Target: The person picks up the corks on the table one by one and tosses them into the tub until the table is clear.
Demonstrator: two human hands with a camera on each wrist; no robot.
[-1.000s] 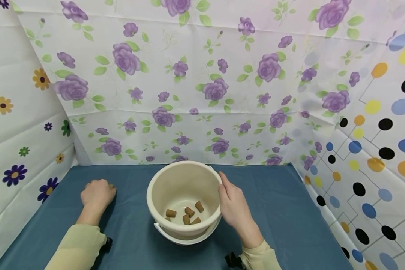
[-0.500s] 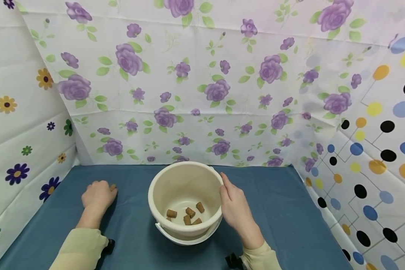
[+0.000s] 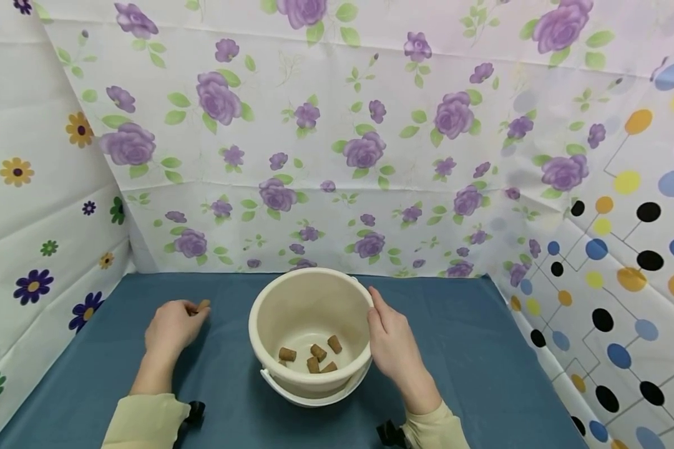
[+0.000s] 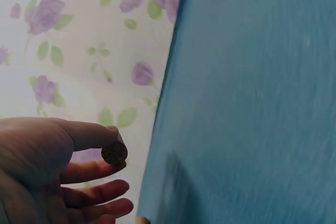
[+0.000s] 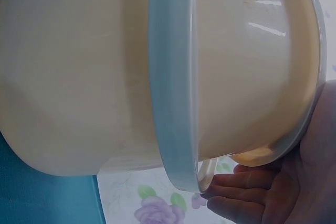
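Observation:
My left hand (image 3: pixel 171 327) pinches a small brown cork (image 4: pixel 114 152) between thumb and forefinger, above the left part of the table; the other fingers are loosely bent below it. My right hand (image 3: pixel 395 343) holds the right side of a cream bucket (image 3: pixel 254 327) at its rim. In the right wrist view its fingers (image 5: pixel 239 195) lie along the bucket's outer wall, beside the hanging handle (image 5: pixel 173 87). Inside the bucket several corks (image 3: pixel 317 352) lie on the bottom. The bucket stands upright at mid-table.
Blue cloth (image 3: pixel 460 374) covers the table. A rose-patterned sheet (image 3: pixel 326 156) hangs at the back, with patterned sheets at left and right. A tiny tan thing (image 4: pixel 142 220), cut off by the frame, shows in the left wrist view.
My left hand has come up and to the right from the table with the cork, its back turning. The right hand and the bucket keep their place; the head view has shifted slightly.

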